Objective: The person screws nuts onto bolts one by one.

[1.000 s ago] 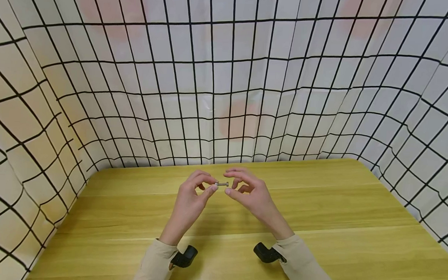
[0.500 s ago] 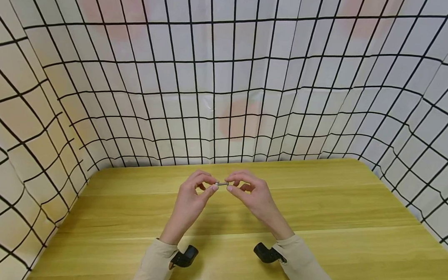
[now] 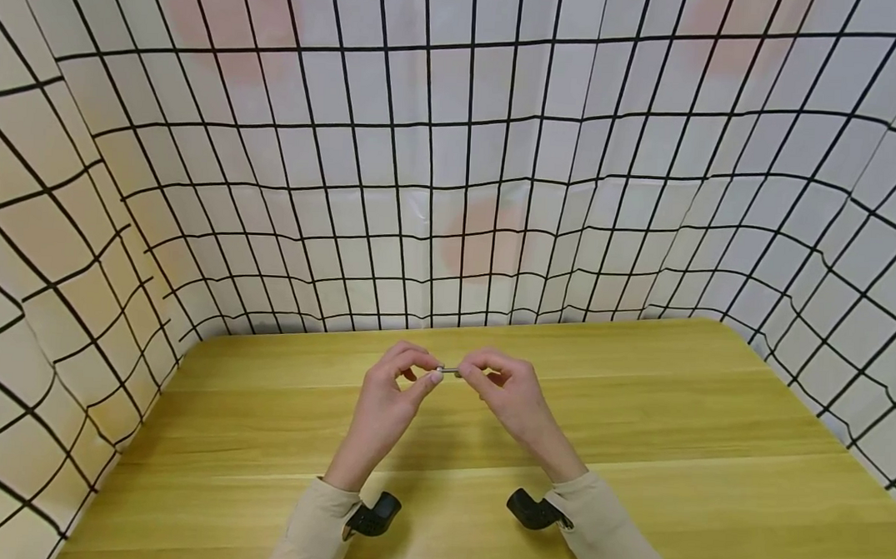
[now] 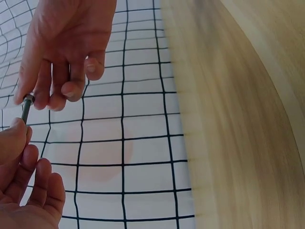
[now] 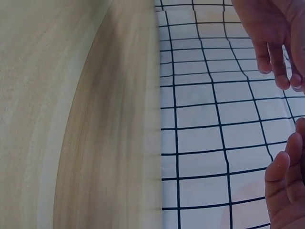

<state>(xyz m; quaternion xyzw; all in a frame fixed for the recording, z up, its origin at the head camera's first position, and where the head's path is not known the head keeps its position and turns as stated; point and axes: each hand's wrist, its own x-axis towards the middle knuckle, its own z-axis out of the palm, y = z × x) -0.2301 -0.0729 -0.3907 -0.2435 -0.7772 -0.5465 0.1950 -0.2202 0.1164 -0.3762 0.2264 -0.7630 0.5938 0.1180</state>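
Observation:
A small metal bolt (image 4: 25, 112) is held up above the tabletop between both hands, lying nearly level in the head view. My left hand (image 3: 386, 393) pinches its left end between thumb and forefinger, other fingers loosely bent. At the opposite end, a wider nut-like collar (image 4: 29, 98) sits at the fingertips of my right hand (image 3: 514, 395). That hand's thumb and forefinger close on this end and partly cover it in the head view. In the right wrist view the bolt is out of sight; only parts of both hands show along the right edge.
Under the hands lies a yellow wood-grain table (image 3: 674, 423). White sheeting with black grid lines (image 3: 333, 166) stands around its back and sides. Beige sleeves cover the forearms, with a black wrist camera (image 3: 531, 510) on the right and another black camera (image 3: 374, 514) on the left.
My right hand's thumb and forefinger have come in from apart to pinch the bolt's right end. My left hand keeps its pinch and barely shifts.

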